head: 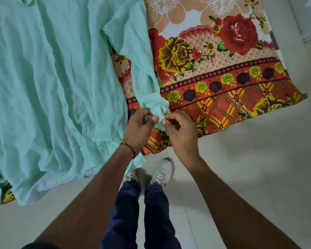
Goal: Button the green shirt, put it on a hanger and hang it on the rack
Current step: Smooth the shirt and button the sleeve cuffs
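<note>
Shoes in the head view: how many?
2. The left shoe is mostly hidden behind the left forearm and trouser leg, only its laces showing. The right shoe sits beside it on the floor tiles, below the two hands working the shirt cuff.

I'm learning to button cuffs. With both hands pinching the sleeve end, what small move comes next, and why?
Probably push the button through its hole: the left hand and right hand both pinch the cuff of the shirt, fingertips meeting at the opening.
</note>
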